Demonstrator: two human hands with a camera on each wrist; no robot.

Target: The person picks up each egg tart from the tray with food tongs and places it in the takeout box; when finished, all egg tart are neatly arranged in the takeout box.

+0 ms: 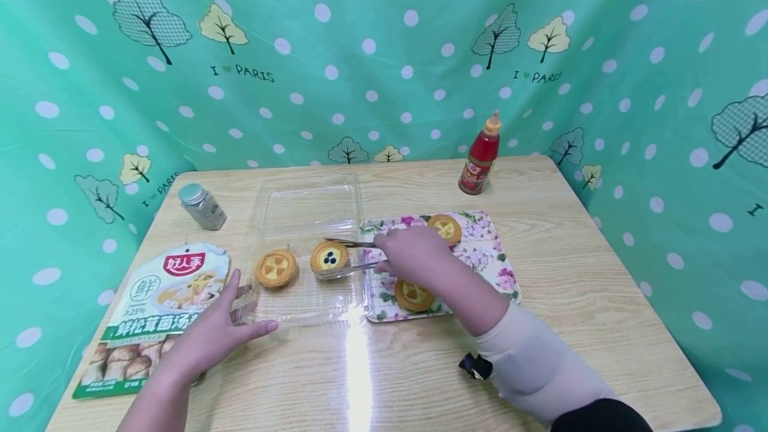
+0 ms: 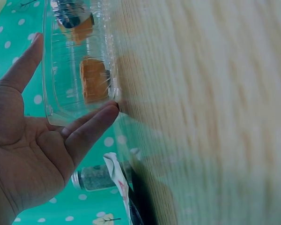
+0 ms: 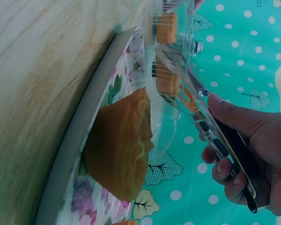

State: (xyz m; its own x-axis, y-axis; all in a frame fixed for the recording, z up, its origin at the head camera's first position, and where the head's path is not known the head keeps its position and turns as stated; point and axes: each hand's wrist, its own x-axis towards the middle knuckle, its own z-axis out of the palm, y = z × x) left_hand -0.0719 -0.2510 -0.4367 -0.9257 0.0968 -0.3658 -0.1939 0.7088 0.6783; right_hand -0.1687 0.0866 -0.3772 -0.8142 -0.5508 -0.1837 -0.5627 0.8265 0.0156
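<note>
In the head view my right hand [image 1: 417,255] grips metal tongs [image 3: 220,136], whose tips reach into a clear plastic container [image 1: 306,302]. Between the tips is an egg tart with dark berries [image 1: 330,257]; the right wrist view shows it low inside the container. Left of it sits a tart with a pale cross pattern [image 1: 276,268]. My left hand [image 1: 222,329] spreads its thumb and fingers at the container's near left corner; in the left wrist view the fingers touch its wall. A floral tray [image 1: 480,255] bears two more tarts, one at the back [image 1: 445,229], one in front [image 1: 414,295].
A mushroom soup seasoning pouch [image 1: 150,319] lies left, partly under my left forearm. Behind it stands a small jar [image 1: 203,207] with a blue-green lid. A red sauce bottle [image 1: 480,155] stands behind the tray. The container's lid [image 1: 309,202] is folded back. A polka-dot cloth surrounds the table.
</note>
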